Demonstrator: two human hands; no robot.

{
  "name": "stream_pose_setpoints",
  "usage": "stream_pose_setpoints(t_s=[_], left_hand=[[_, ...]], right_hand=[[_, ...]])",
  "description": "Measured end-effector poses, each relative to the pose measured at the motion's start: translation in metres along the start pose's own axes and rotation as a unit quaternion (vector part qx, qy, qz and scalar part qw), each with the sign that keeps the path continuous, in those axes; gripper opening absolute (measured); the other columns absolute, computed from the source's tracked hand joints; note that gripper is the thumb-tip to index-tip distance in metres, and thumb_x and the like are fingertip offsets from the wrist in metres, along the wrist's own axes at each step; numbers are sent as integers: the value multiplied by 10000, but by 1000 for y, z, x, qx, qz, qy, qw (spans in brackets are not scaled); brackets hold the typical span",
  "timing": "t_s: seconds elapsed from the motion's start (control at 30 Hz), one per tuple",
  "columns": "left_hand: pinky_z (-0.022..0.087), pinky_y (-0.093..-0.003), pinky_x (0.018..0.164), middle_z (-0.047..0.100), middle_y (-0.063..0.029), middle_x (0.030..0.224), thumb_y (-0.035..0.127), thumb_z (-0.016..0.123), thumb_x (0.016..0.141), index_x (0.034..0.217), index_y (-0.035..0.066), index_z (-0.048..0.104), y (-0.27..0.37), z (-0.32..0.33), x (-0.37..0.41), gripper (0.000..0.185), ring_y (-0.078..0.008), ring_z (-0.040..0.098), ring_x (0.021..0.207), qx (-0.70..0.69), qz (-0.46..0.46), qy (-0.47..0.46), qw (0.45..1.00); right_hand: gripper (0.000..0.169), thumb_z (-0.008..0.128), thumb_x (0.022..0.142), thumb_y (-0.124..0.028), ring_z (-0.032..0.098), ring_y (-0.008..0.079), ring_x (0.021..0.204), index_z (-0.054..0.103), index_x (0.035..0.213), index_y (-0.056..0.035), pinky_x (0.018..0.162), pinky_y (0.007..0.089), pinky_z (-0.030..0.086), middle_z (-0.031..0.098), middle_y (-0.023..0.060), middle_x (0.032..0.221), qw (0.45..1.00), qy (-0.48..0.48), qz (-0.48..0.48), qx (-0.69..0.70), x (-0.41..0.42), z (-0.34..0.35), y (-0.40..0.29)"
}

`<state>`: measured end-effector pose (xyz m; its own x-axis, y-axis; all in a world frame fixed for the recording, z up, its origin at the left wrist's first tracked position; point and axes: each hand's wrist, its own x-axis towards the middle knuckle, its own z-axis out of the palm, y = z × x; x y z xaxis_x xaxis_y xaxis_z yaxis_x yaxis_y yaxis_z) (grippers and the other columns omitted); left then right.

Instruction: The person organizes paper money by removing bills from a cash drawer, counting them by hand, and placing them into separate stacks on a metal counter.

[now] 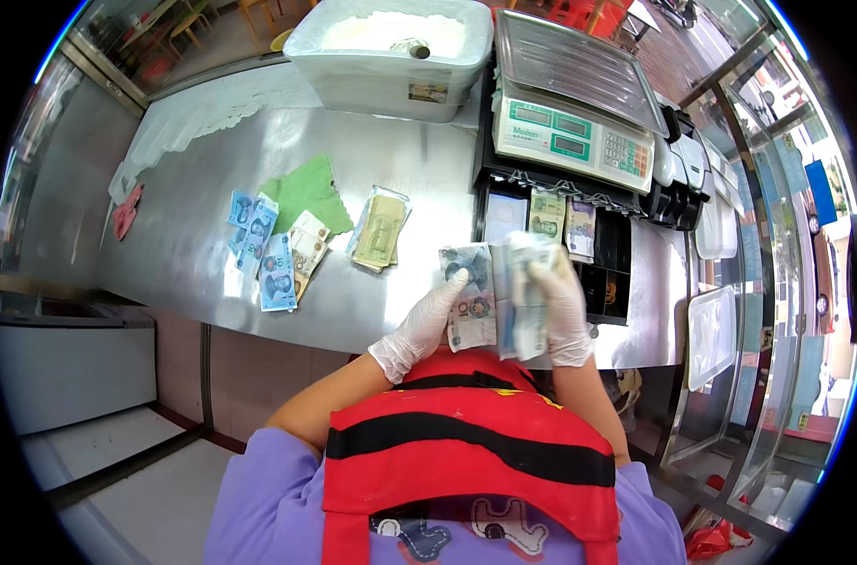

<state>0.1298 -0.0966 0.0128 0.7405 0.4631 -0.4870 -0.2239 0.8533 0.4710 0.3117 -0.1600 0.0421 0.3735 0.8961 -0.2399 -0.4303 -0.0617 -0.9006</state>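
Observation:
White gloves cover both hands, held just in front of my red apron. My left hand (pixel 425 321) grips a banknote (pixel 473 318) with the thumb pressed on its face. In my right hand (pixel 562 304) is a bundle of banknotes (pixel 520 304), blurred by motion. Behind the hands, an open cash drawer (pixel 605 244) holds green notes (pixel 547 214) and purple notes (pixel 580 227) in separate compartments. To the left on the steel counter (pixel 209 155) lie a stack of yellowish notes (pixel 380 227), blue notes (pixel 278 272) and brownish notes (pixel 307 247).
A green cloth (pixel 312 191) lies partly under the loose notes. At the back stands a plastic tub (pixel 393 85) of white powder with a scoop handle (pixel 420 51). The digital scale (pixel 569 134) sits above the drawer, beside a black and white device (pixel 682 166). A pink cloth (pixel 127 212) lies far left.

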Motion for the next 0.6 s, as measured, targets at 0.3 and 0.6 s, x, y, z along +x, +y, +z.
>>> stream_pose_setpoints(t_s=[0.3,0.6], left_hand=[[470,-326,912,591,-62,1140,172,554,936,1231,34,515,-11,-21,7,328,-167,575,1038,161,14,2,987],[450,-363,945,542,-112,1239,178,540,937,1315,21,434,14,-16,3,422,-214,547,1100,55,141,6,989]], right_hand=[[520,442,985,-162,470,171,1196,262,1452,-22,1028,285,358,476,102,1321,995,-81,51,0,-11,31,40],[665,528,871,35,569,120,960,258,1461,-113,775,232,478,610,112,1090,982,-105,-46,-152,-22,28,38]])
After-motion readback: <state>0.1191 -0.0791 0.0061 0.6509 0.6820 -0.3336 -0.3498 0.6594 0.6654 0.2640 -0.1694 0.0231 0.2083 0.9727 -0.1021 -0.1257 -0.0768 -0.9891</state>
